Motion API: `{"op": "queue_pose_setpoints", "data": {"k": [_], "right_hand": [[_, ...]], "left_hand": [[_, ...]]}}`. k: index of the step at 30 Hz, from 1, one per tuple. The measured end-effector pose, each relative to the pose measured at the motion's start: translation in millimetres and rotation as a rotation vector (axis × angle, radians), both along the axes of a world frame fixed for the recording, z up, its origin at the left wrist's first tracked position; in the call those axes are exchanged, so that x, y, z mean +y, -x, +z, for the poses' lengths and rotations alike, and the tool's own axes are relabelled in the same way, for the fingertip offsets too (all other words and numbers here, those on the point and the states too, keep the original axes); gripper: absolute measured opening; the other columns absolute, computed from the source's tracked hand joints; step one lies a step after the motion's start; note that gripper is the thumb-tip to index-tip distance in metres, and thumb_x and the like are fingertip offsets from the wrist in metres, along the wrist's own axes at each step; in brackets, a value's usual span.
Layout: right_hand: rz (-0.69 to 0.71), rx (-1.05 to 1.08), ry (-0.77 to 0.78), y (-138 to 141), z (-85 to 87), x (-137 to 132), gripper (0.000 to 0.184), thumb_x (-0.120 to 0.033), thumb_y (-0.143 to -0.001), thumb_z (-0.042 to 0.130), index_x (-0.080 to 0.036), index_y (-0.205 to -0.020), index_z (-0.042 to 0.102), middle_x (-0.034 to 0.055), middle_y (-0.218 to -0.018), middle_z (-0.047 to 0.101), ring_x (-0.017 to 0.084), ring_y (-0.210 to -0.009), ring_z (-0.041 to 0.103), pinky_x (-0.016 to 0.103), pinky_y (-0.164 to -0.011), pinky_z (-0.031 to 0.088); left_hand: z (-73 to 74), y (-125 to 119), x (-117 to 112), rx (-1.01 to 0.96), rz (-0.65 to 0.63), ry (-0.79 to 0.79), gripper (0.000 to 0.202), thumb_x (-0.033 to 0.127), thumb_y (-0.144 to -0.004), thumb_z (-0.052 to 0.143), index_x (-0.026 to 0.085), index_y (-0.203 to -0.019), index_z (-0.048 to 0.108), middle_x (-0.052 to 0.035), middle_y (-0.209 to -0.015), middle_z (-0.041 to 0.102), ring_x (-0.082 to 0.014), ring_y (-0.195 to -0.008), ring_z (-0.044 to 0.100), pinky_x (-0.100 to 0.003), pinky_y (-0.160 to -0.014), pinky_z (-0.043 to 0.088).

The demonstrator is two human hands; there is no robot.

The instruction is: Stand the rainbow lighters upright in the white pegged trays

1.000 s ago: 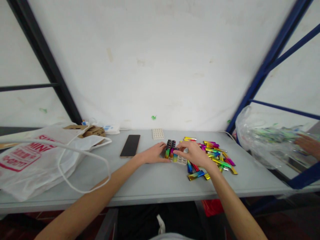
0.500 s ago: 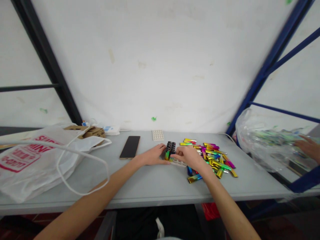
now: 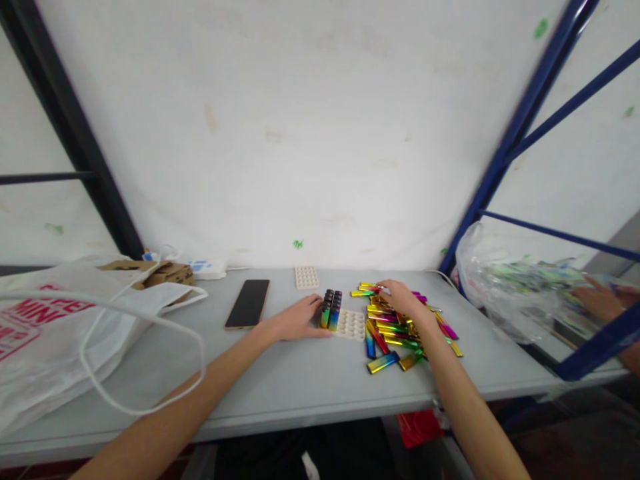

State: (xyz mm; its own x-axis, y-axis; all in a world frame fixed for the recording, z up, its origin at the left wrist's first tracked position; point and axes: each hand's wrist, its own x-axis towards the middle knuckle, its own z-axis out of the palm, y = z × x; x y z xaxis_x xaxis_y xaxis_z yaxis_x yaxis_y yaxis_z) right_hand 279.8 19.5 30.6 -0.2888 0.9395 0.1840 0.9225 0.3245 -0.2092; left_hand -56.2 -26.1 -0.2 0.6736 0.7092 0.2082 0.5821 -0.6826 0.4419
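A white tray with rows of round pockets (image 3: 353, 325) lies on the table in front of me. Two rows of shiny rainbow-coloured lighters with black tops (image 3: 330, 311) stand upright along its left side. My left hand (image 3: 297, 319) curls around that side, thumb along the near edge and fingers behind, gripping tray and lighters. To the right spreads a loose pile of metallic lighters (image 3: 395, 327) in gold, green, red, blue and purple. My right hand (image 3: 400, 297) is at the back of the pile, its curled fingertips on the end of a lighter (image 3: 373, 288).
A second pocketed tray (image 3: 306, 277) lies near the wall. Left of my hand is a phone (image 3: 249, 304), then a white plastic bag (image 3: 75, 333), a cable (image 3: 200, 353) and cardboard (image 3: 173, 273). At right, a clear bag (image 3: 480, 287) sits beside a blue frame; another person's hand (image 3: 597, 300) shows beyond.
My right hand has moved from the tray right to the pile, uncovering the tray's bare pockets. The left hand stays at the tray. The whole view has shifted slightly.
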Motion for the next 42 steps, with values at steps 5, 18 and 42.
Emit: {"op": "queue_pose_setpoints", "data": {"k": [5,18,42], "right_hand": [[-0.001,-0.045,0.045,-0.7,-3.5,33.5,0.035,-0.008,-0.093,0.055,-0.014,-0.115,0.080,0.0148,-0.121,0.078,0.025,-0.115,0.072,0.031,-0.104,0.049],[-0.036,0.328,-0.108,-15.1,16.0,14.2,0.029,-0.021,-0.095,0.057,-0.013,-0.118,0.073,0.0155,-0.110,0.077,0.024,-0.098,0.074,0.039,-0.095,0.056],[0.308,0.960,0.202,58.5,14.8,-51.7,0.046,-0.056,-0.080,0.079,-0.015,-0.100,0.080,0.0139,-0.119,0.077,0.022,-0.086,0.071,0.035,-0.078,0.056]], "left_hand": [[-1.6,0.7,1.0,-0.022,-0.004,0.000,0.076,0.070,-0.085,0.073,0.017,-0.136,0.058,-0.0164,-0.140,0.058,-0.0360,-0.128,0.056,-0.047,-0.117,0.041],[-1.0,-0.5,0.4,-0.037,0.004,0.019,0.075,0.065,-0.084,0.076,0.016,-0.137,0.057,-0.0173,-0.141,0.058,-0.0368,-0.130,0.056,-0.048,-0.117,0.042],[7.2,-1.1,-6.1,-0.026,0.006,0.054,0.077,0.059,-0.086,0.078,0.017,-0.145,0.052,-0.0171,-0.145,0.055,-0.0365,-0.135,0.053,-0.049,-0.120,0.039]]}}
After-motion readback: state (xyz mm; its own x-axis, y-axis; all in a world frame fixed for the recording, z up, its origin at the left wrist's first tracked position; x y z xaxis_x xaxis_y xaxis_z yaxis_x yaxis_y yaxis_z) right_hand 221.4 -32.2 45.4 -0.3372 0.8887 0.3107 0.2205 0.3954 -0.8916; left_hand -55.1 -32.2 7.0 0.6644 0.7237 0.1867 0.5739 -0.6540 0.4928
